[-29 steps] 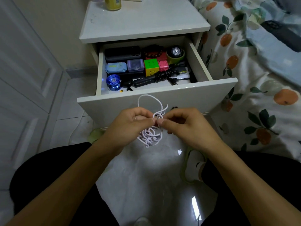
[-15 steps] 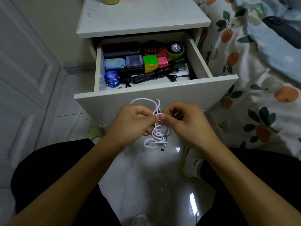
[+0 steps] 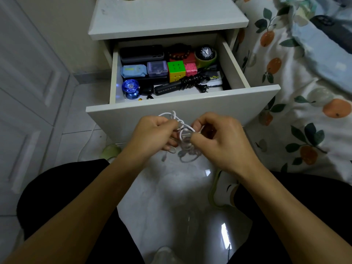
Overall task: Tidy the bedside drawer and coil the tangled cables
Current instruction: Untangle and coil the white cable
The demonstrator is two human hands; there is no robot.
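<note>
White cable [image 3: 183, 138] is held in a loose tangle between the two hands, in the air just in front of the open drawer [image 3: 182, 105] and above the pale floor. The left hand [image 3: 152, 133] is closed around one side of the bundle, its fingers pinched on a strand, while the right hand [image 3: 219, 136] is clenched on the other side, thumb and forefinger nipped on a loop. Several loops hang below the hands, and one end dangles free near the left fingers. Untangling appears to be the step in hand, and it is judged to be best done by keeping the knot slack: a free end should be found and fed back through the loops, never tugged, since tension would tighten the snarl. Once freed, even coils can be laid. Inside the drawer a black cord [image 3: 190, 81] is seen already bundled beside a colour cube [image 3: 176, 70].
</note>
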